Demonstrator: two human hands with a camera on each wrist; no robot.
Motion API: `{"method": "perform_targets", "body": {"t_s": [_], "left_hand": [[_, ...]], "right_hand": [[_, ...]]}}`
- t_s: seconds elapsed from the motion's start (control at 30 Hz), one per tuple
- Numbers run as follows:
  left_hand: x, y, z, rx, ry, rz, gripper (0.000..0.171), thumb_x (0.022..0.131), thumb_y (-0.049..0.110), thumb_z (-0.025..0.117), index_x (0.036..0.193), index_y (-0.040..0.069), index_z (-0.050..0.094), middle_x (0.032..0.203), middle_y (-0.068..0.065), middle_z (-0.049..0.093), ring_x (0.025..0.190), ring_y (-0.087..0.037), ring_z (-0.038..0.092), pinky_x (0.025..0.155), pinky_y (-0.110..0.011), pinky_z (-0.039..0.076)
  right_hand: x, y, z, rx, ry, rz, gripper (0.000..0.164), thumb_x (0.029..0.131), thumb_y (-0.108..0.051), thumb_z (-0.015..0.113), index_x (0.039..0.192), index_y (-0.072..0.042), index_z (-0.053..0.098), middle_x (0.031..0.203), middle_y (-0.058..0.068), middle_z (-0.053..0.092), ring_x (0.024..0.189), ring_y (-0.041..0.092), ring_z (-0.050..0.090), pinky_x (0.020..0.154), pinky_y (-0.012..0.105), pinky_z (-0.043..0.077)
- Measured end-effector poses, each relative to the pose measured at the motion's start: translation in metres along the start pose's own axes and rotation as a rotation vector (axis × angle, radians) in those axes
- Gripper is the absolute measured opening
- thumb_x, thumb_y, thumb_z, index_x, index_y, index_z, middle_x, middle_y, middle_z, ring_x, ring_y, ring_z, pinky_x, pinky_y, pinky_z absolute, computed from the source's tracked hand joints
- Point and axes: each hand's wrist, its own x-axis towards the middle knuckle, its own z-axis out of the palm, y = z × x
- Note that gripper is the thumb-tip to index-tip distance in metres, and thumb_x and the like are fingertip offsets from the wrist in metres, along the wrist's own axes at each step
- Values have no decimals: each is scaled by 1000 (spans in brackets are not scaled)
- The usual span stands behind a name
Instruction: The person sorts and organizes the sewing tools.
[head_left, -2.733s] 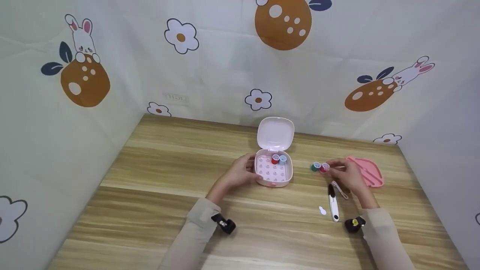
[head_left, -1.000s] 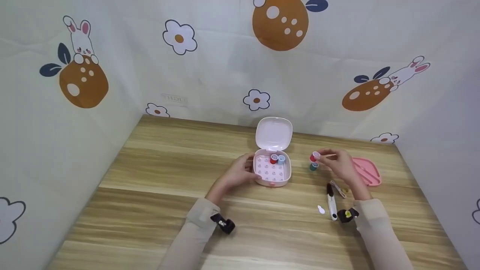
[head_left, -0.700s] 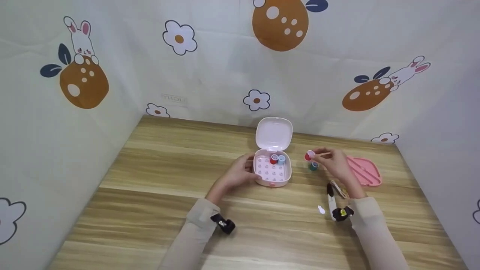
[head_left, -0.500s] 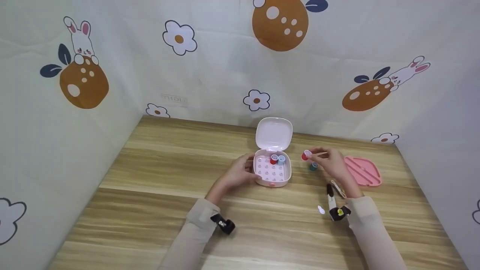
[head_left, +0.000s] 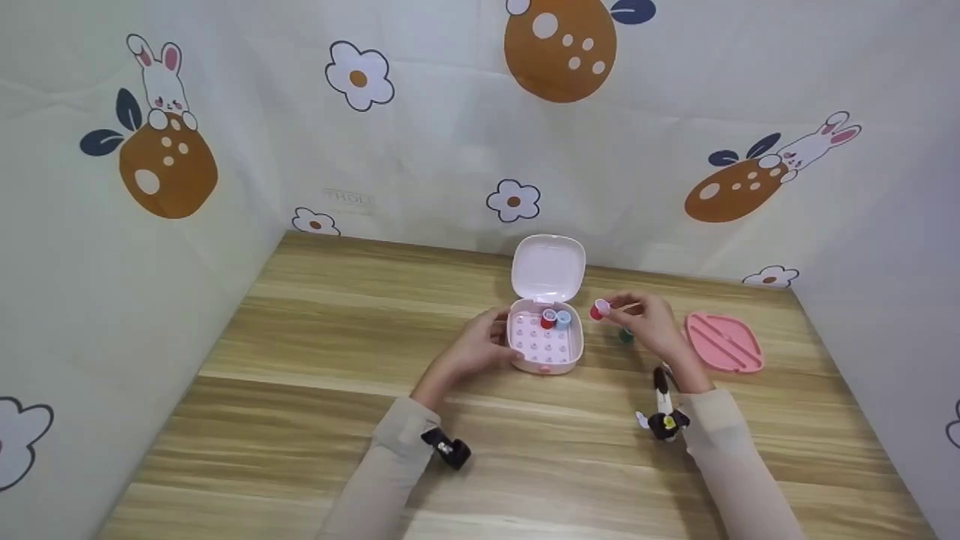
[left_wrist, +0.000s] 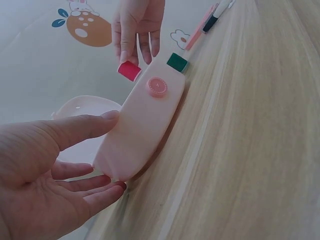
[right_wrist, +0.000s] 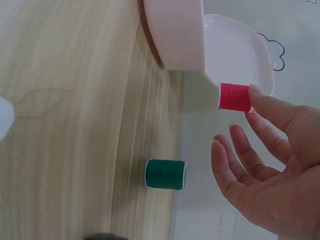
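A pink-red thread spool (right_wrist: 235, 97) is pinched between the thumb and index finger of my right hand (head_left: 646, 324), raised off the table just right of the sewing box. My left hand (head_left: 478, 343) grips the left side of that pale pink sewing box (head_left: 546, 368), thumb at the front and fingers along the side, as the left wrist view shows. The box lid (head_left: 549, 266) stands raised. Inside, a red spool (head_left: 548, 319) and a light blue spool (head_left: 562, 321) sit at the back of the pegged tray. A green spool (right_wrist: 165, 174) stands on the table below my right hand.
A pink slotted tray (head_left: 725, 342) lies at the right. Thread snips with a white-and-black body (head_left: 661, 381) lie in front of my right hand, partly behind the wrist camera, with a small white piece (head_left: 641, 420) beside them. A patterned cloth wall (head_left: 427, 150) borders the wooden table.
My right hand has picked up the pink-red spool from beside the green one and carried it left toward the box. The left hand has stayed on the box.
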Motion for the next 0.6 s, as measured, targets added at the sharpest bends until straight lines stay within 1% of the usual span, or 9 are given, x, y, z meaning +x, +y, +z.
{"method": "perform_targets", "body": {"t_s": [0.17, 0.27, 0.47, 0.6], "left_hand": [[0, 1, 0, -4, 0, -3, 79, 85, -10, 76, 154, -11, 38, 156, -34, 45, 144, -48, 48, 119, -46, 46], [0, 1, 0, -4, -1, -5, 78, 86, -9, 76, 154, -11, 39, 156, -34, 45, 145, -48, 48, 119, -46, 46], [0, 0, 0, -15, -4, -6, 79, 85, -10, 76, 154, -12, 38, 155, -34, 45, 144, -48, 48, 118, -45, 47], [1, -1, 0, -24, -5, -4, 80, 84, -11, 76, 154, -13, 37, 155, -35, 45, 144, -48, 49, 116, -44, 49]], "right_hand": [[1, -6, 3, 23, -3, -1, 33, 99, -16, 75, 121, 8, 72, 111, 24, 72, 88, 12, 68, 70, 16, 54], [1, -9, 6, 34, -8, -1, 33, 99, -16, 75, 121, 8, 72, 110, 23, 72, 84, 7, 66, 70, 17, 55], [5, -11, 11, 35, -18, -16, 32, 98, -14, 76, 120, 9, 72, 108, 22, 72, 83, 13, 67, 70, 23, 59], [8, -12, 15, 33, -23, -24, 29, 98, -9, 74, 120, 9, 72, 106, 22, 71, 83, 21, 68, 64, 26, 59]]}}
